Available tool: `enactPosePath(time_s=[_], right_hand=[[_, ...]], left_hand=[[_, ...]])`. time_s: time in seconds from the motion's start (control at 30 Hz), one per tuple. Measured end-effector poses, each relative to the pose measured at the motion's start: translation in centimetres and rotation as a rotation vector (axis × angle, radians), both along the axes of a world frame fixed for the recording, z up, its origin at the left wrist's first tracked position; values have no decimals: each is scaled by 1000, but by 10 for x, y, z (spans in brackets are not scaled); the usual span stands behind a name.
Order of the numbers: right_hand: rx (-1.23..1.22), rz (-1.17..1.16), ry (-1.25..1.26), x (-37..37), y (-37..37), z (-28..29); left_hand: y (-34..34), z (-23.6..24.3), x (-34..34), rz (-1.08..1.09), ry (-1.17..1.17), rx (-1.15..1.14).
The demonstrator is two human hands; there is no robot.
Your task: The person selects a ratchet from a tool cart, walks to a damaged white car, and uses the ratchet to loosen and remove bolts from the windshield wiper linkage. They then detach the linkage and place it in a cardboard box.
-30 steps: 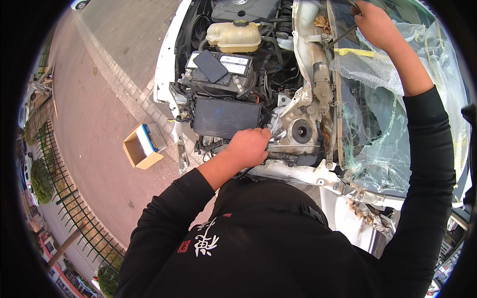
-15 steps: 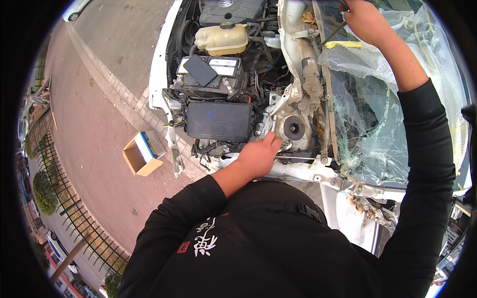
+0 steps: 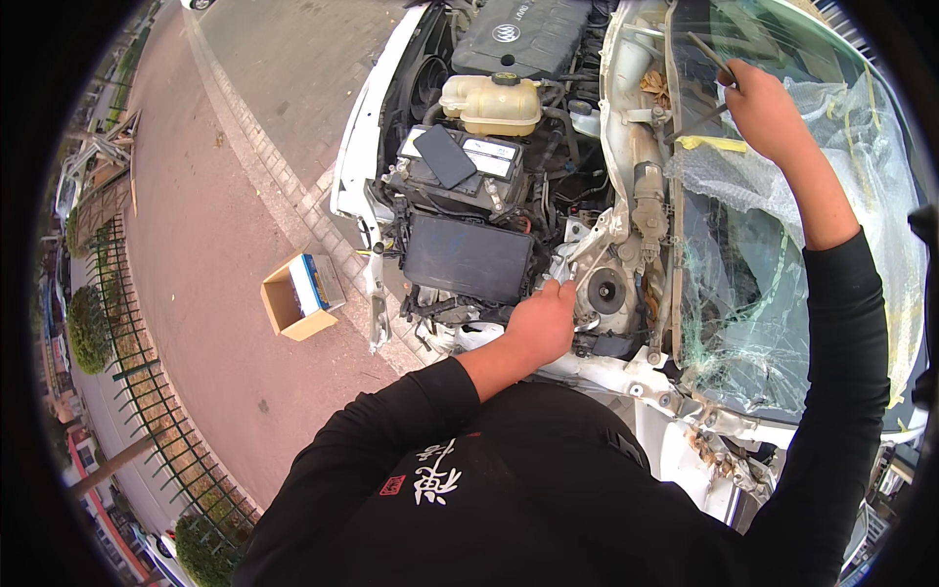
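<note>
My right hand [image 3: 768, 112] is closed on a thin dark wiper arm [image 3: 706, 54] above the cracked windshield [image 3: 729, 303]. One length of the arm sticks out up and left of the fist; another slants down to the windshield's base. My left hand [image 3: 544, 321] is down in the engine bay, fingers curled at a silvery metal piece [image 3: 559, 270]. It sits between the black fuse box cover [image 3: 468, 257] and the round strut mount [image 3: 606, 291]. My palm hides most of what the fingers hold.
A dark phone [image 3: 445, 158] lies on the battery [image 3: 494, 157], near the yellowed coolant tank [image 3: 491, 105]. Bubble wrap [image 3: 831, 181] with yellow tape covers part of the glass. An open cardboard box [image 3: 284, 311] stands on the pavement at left. Bent body metal [image 3: 719, 460] juts out nearby.
The whole view has shifted, so the car sits lower and further right. My right hand has come slightly lower with the wiper arm, whose slanting length lies flatter. My left hand stays near the strut mount.
</note>
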State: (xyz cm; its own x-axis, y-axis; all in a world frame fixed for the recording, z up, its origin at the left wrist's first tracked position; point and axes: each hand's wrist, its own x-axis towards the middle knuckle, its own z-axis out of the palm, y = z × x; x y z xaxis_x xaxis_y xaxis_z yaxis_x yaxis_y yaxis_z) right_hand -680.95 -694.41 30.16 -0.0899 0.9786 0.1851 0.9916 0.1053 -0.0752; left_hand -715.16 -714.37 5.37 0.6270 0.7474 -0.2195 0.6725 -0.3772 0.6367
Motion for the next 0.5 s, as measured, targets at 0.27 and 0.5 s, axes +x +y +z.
enactPosePath(time_s=[0.27, 0.5], right_hand=[[15, -9, 194, 16, -8, -14], [-25, -27, 104, 23, -27, -9]], left_hand=[[-8, -3, 22, 144, -117, 147], [-12, -23, 25, 103, -151, 206]])
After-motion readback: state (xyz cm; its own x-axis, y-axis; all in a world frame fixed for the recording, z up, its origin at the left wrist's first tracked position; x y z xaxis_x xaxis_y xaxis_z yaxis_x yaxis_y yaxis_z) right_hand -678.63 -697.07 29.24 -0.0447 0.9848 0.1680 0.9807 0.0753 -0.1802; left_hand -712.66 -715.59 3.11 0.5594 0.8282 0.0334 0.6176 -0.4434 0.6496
